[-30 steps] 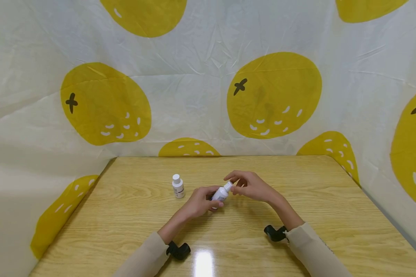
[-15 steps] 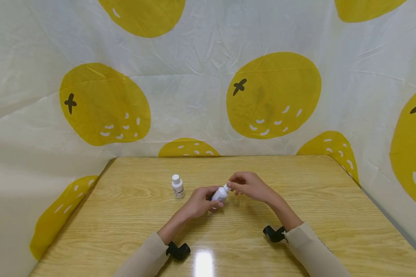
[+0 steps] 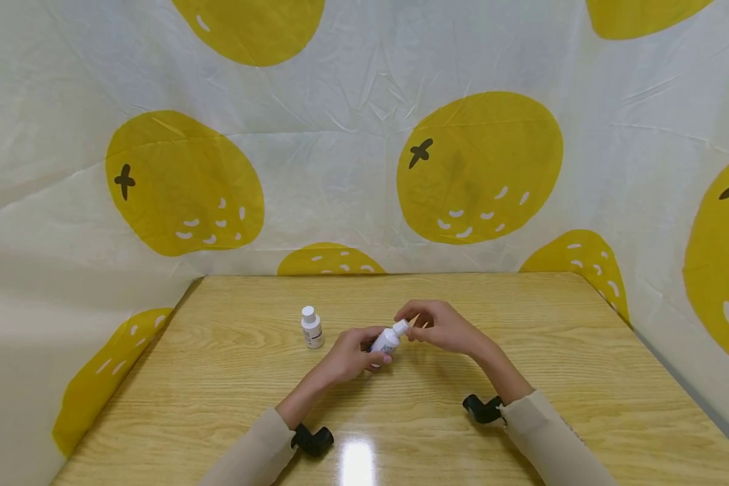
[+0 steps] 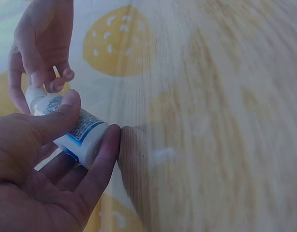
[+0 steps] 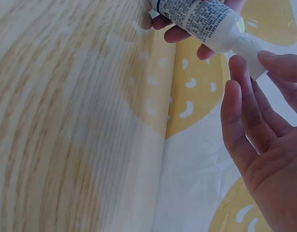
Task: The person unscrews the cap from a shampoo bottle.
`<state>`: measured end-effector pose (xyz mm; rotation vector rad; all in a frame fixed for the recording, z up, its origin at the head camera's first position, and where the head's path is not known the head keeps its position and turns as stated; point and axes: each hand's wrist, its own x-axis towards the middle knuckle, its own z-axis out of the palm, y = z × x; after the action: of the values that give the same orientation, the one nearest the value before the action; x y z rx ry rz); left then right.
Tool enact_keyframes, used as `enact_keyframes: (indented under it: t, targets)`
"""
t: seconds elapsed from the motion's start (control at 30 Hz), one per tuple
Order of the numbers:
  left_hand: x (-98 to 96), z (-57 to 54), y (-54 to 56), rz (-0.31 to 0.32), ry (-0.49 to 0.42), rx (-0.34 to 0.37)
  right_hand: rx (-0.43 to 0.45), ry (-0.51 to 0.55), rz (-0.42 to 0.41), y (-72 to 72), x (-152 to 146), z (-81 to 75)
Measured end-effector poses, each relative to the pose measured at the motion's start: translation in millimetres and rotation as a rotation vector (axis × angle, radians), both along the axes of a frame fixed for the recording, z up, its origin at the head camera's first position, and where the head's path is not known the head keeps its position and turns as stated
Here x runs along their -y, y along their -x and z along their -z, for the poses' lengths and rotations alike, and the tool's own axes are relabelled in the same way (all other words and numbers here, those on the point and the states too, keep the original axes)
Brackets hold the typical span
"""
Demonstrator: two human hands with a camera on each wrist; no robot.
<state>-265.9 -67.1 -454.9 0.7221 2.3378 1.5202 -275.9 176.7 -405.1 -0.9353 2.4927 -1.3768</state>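
Note:
A small white bottle (image 3: 385,342) with a printed label is tilted up to the right above the table. My left hand (image 3: 347,354) grips its body, thumb across the label and fingers beneath, as the left wrist view shows. At its upper end, my right hand (image 3: 442,326) has thumb and fingertips around the white cap (image 5: 250,54). The thumb lies against the cap in the right wrist view, with fingers curved on its other side. A second white bottle (image 3: 312,329), capped and labelled, stands upright on the table to the left of my left hand.
The wood-grain table (image 3: 249,398) reaches back to a white curtain (image 3: 334,182) printed with yellow fruit, which also hangs along both sides. Black wrist mounts (image 3: 313,441) sit at the sleeve cuffs, low over the table.
My right fingers close over the cap half a second ago, then turn back, leaving the cap more visible now. The left hand and the standing bottle stay put.

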Motion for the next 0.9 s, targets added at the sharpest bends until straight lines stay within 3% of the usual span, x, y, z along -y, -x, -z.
enact_keyframes:
  t: [0.63,0.9]
  targets:
    - [-3.0,4.4,2.9,-0.057,-0.041,-0.003,-0.053,0.002,0.05,4.5,-17,-8.0]
    - [-1.9,0.6,2.3,-0.125,0.042,-0.032,-0.045,-0.023,0.079,6.2,-22,-10.4]
